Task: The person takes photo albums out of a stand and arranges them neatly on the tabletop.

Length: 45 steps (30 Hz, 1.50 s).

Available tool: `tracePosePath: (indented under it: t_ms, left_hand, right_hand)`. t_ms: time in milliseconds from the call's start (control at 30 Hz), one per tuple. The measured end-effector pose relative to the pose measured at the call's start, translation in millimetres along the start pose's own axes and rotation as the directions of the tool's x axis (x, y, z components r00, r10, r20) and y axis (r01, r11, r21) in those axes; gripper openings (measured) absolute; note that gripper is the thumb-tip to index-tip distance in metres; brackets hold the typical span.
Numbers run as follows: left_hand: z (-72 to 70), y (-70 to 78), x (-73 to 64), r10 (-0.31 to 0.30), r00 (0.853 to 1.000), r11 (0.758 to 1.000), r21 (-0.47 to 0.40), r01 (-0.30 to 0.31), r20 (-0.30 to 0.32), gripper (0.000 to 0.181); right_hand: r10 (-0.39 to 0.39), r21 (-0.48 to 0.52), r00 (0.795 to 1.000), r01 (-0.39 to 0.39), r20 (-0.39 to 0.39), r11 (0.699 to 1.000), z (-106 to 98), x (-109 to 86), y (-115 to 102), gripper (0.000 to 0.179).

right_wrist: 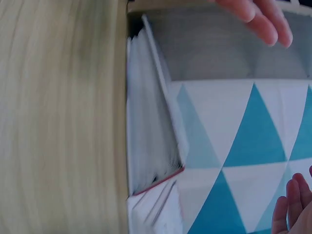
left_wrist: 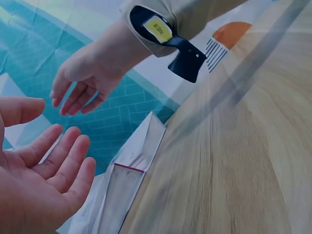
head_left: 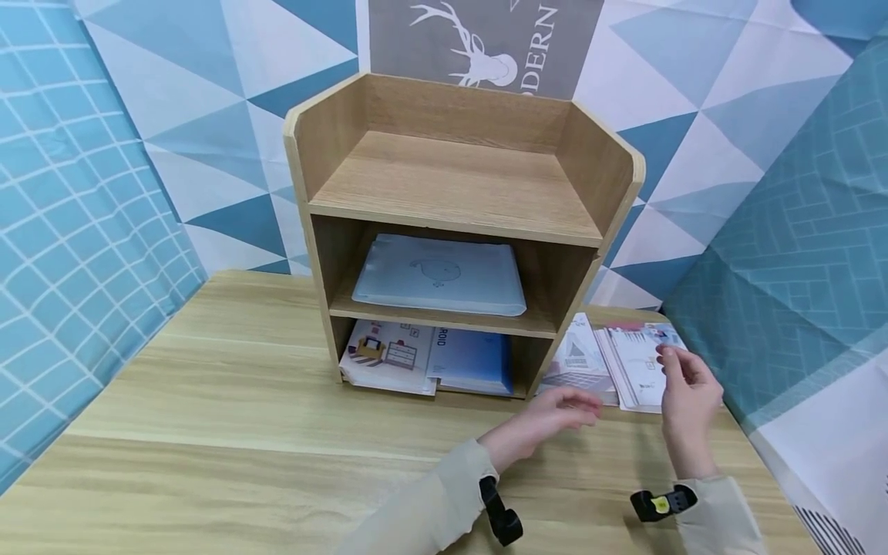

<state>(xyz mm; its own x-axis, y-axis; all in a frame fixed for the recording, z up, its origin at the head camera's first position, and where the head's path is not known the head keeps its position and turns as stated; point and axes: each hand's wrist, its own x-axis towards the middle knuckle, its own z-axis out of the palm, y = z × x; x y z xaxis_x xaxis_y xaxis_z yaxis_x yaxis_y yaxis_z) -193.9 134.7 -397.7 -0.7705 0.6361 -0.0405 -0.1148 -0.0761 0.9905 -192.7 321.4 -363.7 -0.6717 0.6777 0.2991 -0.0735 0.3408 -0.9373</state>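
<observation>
My left hand (head_left: 555, 416) hovers over the table just in front of the wooden shelf's lower right corner, fingers relaxed and holding nothing. In the left wrist view, the palm of that left hand (left_wrist: 44, 175) faces up with its fingers spread. Farther right, my right hand (head_left: 690, 397) is raised beside a stack of white booklets (head_left: 641, 370), its fingers loosely bent with nothing between them. Left of that stack lies a pile of books (head_left: 577, 356), partly behind the shelf's side. The right wrist view shows the books' page edges (right_wrist: 151, 112) and part of my right hand (right_wrist: 295, 204).
The wooden shelf (head_left: 451, 220) stands against the patterned backdrop. A translucent folder-like case (head_left: 440, 277) lies on its middle level. Below are a white illustrated book (head_left: 388, 354) and a blue book (head_left: 472, 358). The wood-grain table (head_left: 229, 432) extends left and forward.
</observation>
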Motion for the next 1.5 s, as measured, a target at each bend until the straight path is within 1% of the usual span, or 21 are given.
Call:
tracePosePath:
  t_ms: [100, 167, 233, 367, 500, 633, 733, 867, 933, 967, 1067, 1133, 1167, 1267, 1333, 1500]
  left_hand:
    - [-3.0, -1.2, -3.6, 0.015, 1.000, 1.000, 0.001, -0.015, -0.026, 0.027]
    - [-5.6, -0.5, -6.5, 0.026, 0.999, 1.000, 0.014, -0.025, -0.038, 0.027]
    - [-8.9, 1.0, -9.5, 0.041, 0.998, 0.999, 0.035, -0.039, -0.046, 0.027]
    - [-15.5, 5.8, -15.2, 0.088, 0.996, 0.989, 0.124, -0.084, -0.028, 0.026]
    - [-22.8, 10.3, -22.1, 0.129, 0.992, 0.969, 0.215, -0.124, -0.008, 0.024]
    - [-30.0, 14.5, -28.9, 0.176, 0.984, 0.952, 0.255, -0.170, -0.002, 0.022]
    - [-35.4, 17.7, -35.1, 0.207, 0.978, 0.941, 0.276, -0.195, -0.014, 0.022]
    - [-42.7, 22.7, -45.1, 0.225, 0.973, 0.931, 0.304, -0.200, -0.050, 0.022]
    - [-47.0, 27.0, -50.6, 0.230, 0.971, 0.926, 0.324, -0.196, -0.069, 0.022]
    - [-49.3, 30.0, -53.6, 0.234, 0.969, 0.920, 0.340, -0.195, -0.078, 0.022]
    - [-57.9, 37.1, -61.3, 0.255, 0.961, 0.898, 0.394, -0.196, -0.103, 0.020]
    - [-64.1, 41.1, -66.7, 0.270, 0.955, 0.881, 0.432, -0.194, -0.122, 0.020]
    - [-67.3, 42.5, -69.0, 0.279, 0.951, 0.873, 0.447, -0.194, -0.132, 0.019]
    - [-76.9, 44.5, -75.3, 0.305, 0.939, 0.849, 0.491, -0.193, -0.158, 0.019]
    - [-82.2, 45.7, -79.2, 0.321, 0.932, 0.834, 0.517, -0.194, -0.169, 0.018]
    - [-91.0, 51.3, -89.2, 0.362, 0.913, 0.797, 0.571, -0.197, -0.191, 0.018]
  right_hand:
    - [-0.082, -0.012, 0.997, 0.082, 0.002, 0.997, 4.9, -5.6, -4.9, 0.030]
    - [-0.136, -0.019, 0.991, 0.136, 0.003, 0.991, 8.0, -9.1, -8.0, 0.030]
    - [-0.174, -0.026, 0.985, 0.174, 0.011, 0.984, 10.3, -12.5, -11.3, 0.029]
    - [-0.229, -0.014, 0.973, 0.230, 0.026, 0.973, 14.3, -19.6, -17.2, 0.027]
    - [-0.262, 0.029, 0.964, 0.261, 0.052, 0.965, 18.6, -27.6, -24.4, 0.025]
    - [-0.271, 0.088, 0.960, 0.264, 0.077, 0.961, 21.4, -35.9, -33.1, 0.025]
    - [-0.285, 0.079, 0.954, 0.278, 0.098, 0.957, 22.1, -42.8, -37.9, 0.023]
    - [-0.322, 0.042, 0.938, 0.319, 0.127, 0.947, 22.9, -52.8, -41.1, 0.020]
    - [-0.365, 0.031, 0.921, 0.364, 0.137, 0.931, 24.5, -57.4, -42.8, 0.018]
    - [-0.395, 0.029, 0.908, 0.395, 0.140, 0.918, 25.8, -59.1, -43.5, 0.017]
    - [-0.489, 0.034, 0.861, 0.489, 0.143, 0.871, 30.6, -63.6, -46.6, 0.016]
    - [-0.543, 0.046, 0.828, 0.543, 0.140, 0.839, 34.0, -65.7, -49.0, 0.017]
    - [-0.562, 0.049, 0.815, 0.561, 0.137, 0.826, 35.6, -66.6, -50.4, 0.018]
    - [-0.601, 0.050, 0.786, 0.601, 0.141, 0.798, 39.1, -70.3, -55.8, 0.020]
    - [-0.619, 0.043, 0.771, 0.620, 0.152, 0.783, 40.8, -72.9, -59.2, 0.022]
    - [-0.646, 0.044, 0.737, 0.652, 0.200, 0.757, 45.3, -78.9, -66.0, 0.025]
